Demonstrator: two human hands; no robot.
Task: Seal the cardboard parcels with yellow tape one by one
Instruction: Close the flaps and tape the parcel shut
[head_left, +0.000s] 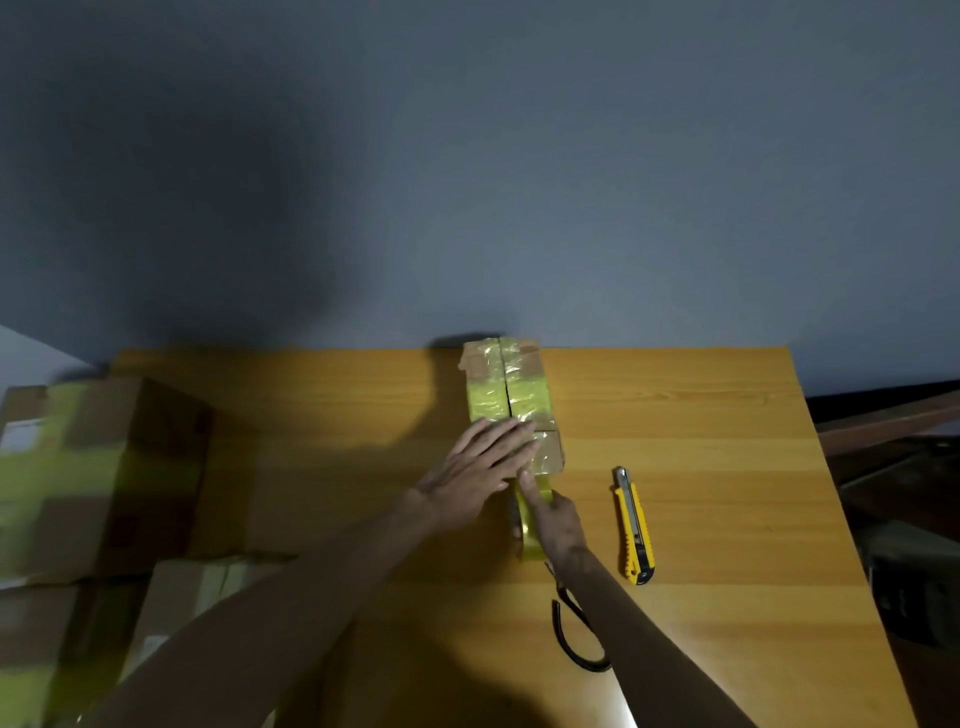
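I see a wooden table (701, 441) against a grey wall (519, 182); the left hand (483, 467) lies flat on the cardboard parcel (511, 384), and the right hand (553, 525) grips the yellow tape roll (530, 548).

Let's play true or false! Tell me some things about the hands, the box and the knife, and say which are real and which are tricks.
1. The left hand lies flat on the small cardboard parcel. True.
2. The right hand holds the yellow utility knife. False: the knife lies alone on the wooden table, and that hand grips the roll of yellow tape.
3. The parcel already has yellow tape on it. True.
4. The stacked cardboard boxes stand on the right side. False: they are on the left.
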